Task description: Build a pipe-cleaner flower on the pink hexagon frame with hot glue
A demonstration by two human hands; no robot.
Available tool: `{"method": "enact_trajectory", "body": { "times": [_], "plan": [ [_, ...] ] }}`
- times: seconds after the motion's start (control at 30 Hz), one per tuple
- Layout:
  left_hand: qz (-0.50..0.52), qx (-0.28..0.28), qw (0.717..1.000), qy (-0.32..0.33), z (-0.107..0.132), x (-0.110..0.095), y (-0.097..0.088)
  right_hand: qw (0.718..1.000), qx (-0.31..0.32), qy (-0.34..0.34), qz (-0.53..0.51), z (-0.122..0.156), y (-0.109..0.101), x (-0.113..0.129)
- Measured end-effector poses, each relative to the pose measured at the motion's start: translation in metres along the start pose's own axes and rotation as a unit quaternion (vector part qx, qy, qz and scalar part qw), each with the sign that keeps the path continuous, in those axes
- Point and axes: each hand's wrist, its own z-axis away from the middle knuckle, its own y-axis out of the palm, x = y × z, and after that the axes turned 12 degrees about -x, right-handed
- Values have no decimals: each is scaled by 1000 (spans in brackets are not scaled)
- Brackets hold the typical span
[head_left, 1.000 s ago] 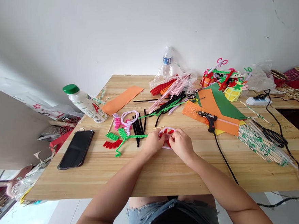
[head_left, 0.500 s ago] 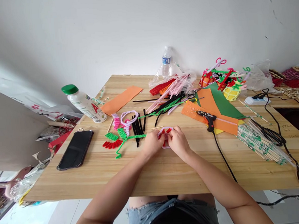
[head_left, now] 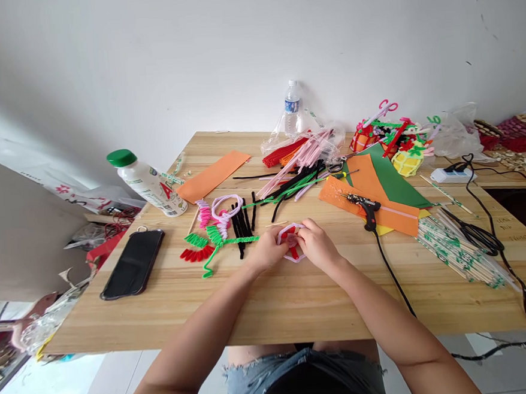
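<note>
Both my hands meet at the middle of the wooden table (head_left: 270,304) over a small pink-and-red pipe-cleaner piece (head_left: 291,241). My left hand (head_left: 267,252) pinches its left side with curled fingers. My right hand (head_left: 318,244) grips its right side, fingers closed over the pink outline. Just left of my hands lie a green pipe-cleaner stem with red and green leaves (head_left: 203,247), pink coils (head_left: 221,210) and short black pieces (head_left: 243,223).
A black phone (head_left: 133,262) and a white bottle with a green cap (head_left: 147,182) sit at the left. A glue gun (head_left: 365,206) with its cord, orange and green sheets (head_left: 379,183), a bundle of sticks (head_left: 460,249), scissors (head_left: 477,236) and loose pipe cleaners (head_left: 300,158) fill the right and back.
My hands have turned and reworked the pink-and-red piece in place, with the right fingers now closing further over it. Nothing else on the table has moved.
</note>
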Motion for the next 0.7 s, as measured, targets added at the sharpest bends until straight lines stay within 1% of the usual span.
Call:
{"method": "enact_trajectory", "body": {
  "times": [0.1, 0.2, 0.3, 0.43, 0.6, 0.7],
  "plan": [
    [11, 25, 1000, -6, 1, -2, 0, 999, 16, 3, 28, 0, -1, 3],
    [4, 14, 1000, -6, 1, -3, 1, 999, 27, -1, 46, 0, -3, 5],
    [-2, 21, 1000, -1, 1, -4, 1, 998, 32, 6, 61, 0, -4, 7],
    [-25, 11, 1000, 11, 1, -6, 1, 997, 27, 9, 77, 0, -2, 8],
    [-37, 2, 999, 9, 1, -8, 1, 996, 29, 15, 82, 1, -1, 9],
    [-36, -2, 999, 5, -1, -8, 2, 997, 36, 20, 66, 2, -3, 8]
  ]
}}
